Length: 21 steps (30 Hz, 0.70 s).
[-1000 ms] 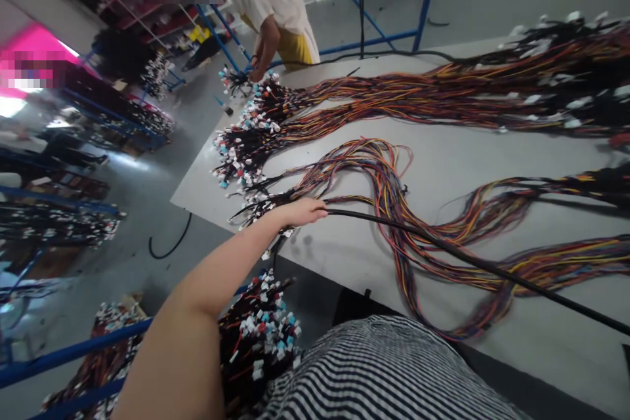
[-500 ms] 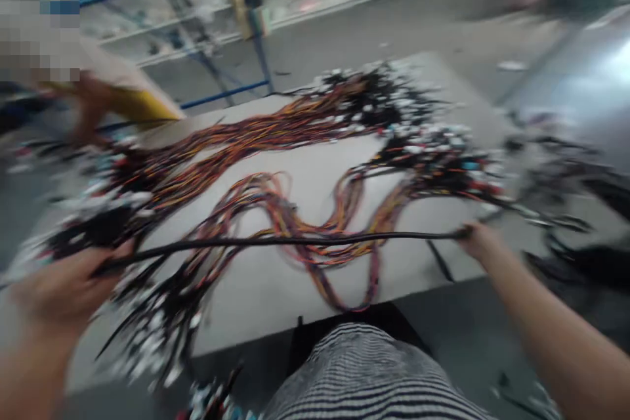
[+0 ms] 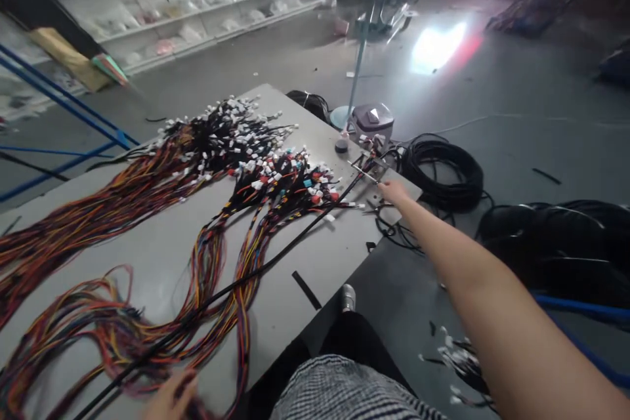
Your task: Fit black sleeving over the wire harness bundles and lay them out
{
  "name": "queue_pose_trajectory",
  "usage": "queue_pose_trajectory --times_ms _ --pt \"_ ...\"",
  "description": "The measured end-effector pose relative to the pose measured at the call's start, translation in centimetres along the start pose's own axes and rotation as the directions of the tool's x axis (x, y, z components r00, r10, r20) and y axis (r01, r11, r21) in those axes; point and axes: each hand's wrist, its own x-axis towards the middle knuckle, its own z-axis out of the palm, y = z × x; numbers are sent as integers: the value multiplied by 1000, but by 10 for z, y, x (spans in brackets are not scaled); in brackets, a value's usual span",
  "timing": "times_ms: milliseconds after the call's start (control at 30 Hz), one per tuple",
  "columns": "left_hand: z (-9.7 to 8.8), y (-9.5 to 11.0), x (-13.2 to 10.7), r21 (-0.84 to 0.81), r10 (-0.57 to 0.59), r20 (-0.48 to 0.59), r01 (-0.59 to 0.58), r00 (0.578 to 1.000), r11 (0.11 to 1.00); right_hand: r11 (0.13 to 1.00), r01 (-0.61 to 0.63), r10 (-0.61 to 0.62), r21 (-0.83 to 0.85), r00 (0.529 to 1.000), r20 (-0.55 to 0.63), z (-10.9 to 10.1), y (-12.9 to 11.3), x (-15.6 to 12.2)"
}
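A long black sleeve tube runs diagonally over the grey table, from the near left to the far right corner. My left hand is at the bottom edge, blurred, fingers closed around the tube's near end beside coloured wires. My right hand reaches out to the table's right corner, touching the far end of the tube next to small metal tools; its fingers are mostly hidden. Bundles of multicoloured wire harnesses with white, red and blue connectors lie across the table.
Coils of black cable lie on the floor right of the table, more black cable farther right. A small grey machine stands by the corner. White shelves line the back wall. Blue rack bars stand at the left.
My view has swung from the table's left end to its right end. My right hand has moved with the tube's far end to the table's right corner; my left hand dropped to the bottom edge.
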Motion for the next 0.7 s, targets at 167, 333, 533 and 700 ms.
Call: queue_pose_trajectory --times_ms 167,333,533,700 --pt "70 98 -15 33 120 238 -131 964 991 986 -49 4 157 960 280 14 6 46" --pt "50 112 -1 29 49 84 -52 995 998 947 -137 4 290 910 415 -24 57 9" --pt "77 231 107 -95 264 78 -257 961 962 991 -114 60 74 857 512 3 111 -98" --pt "170 434 195 -258 671 108 -631 733 731 961 156 -44 -226 900 433 83 80 -128"
